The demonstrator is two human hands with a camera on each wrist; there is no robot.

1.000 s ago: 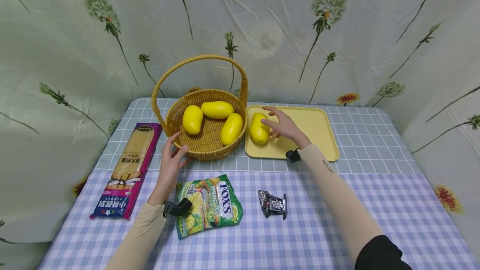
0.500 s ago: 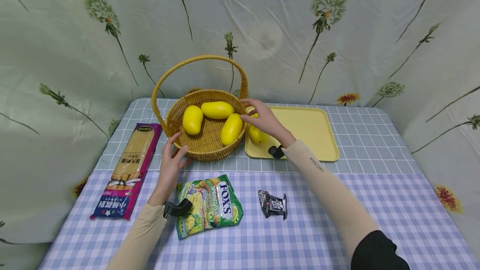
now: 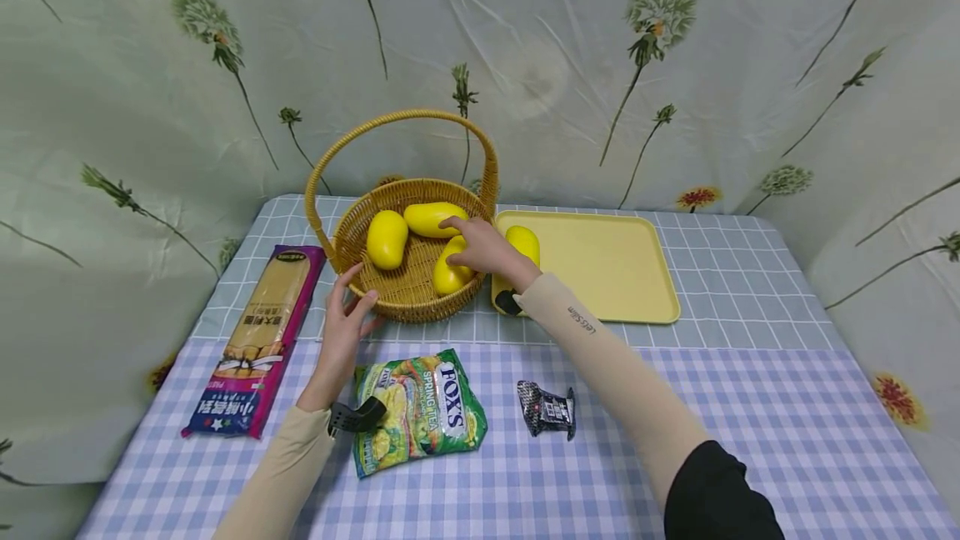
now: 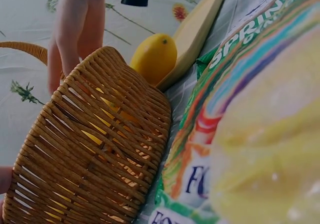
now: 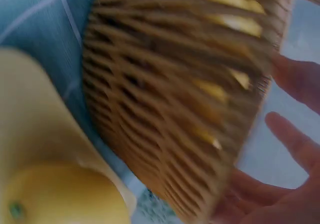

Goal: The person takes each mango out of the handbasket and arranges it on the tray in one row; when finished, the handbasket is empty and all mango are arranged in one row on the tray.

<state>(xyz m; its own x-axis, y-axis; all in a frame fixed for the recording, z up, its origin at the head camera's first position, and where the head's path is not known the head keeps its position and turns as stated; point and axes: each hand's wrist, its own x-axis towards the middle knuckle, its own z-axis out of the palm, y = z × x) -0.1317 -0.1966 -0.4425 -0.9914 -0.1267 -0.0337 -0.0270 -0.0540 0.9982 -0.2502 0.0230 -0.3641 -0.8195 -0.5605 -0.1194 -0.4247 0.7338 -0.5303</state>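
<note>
A wicker basket [image 3: 416, 311] with a tall handle holds three yellow mangoes, the left one [image 3: 387, 240], the back one [image 3: 435, 219] and the right one [image 3: 450, 273]. My right hand [image 3: 491, 248] reaches over the basket's right rim, with spread fingers at the right mango and partly covering it. In the right wrist view its fingers [image 5: 295, 144] show beyond the rim. My left hand [image 3: 343, 332] rests at the basket's front left rim, fingers loosely spread. Another mango [image 3: 523, 244] lies on the yellow tray [image 3: 607, 265], partly behind my right hand; the left wrist view shows this mango [image 4: 156, 57] beside the basket.
A long pasta packet [image 3: 258, 340] lies left of the basket. In front are a green Fox's candy bag [image 3: 420, 411], under my left wrist, and a small black wrapped snack [image 3: 546, 409]. A floral cloth [image 3: 555, 65] hangs behind the table.
My right hand has moved left from the tray mango, over the rim and into the basket. The right mango in the basket has shifted slightly toward the front left. My left hand has stayed put.
</note>
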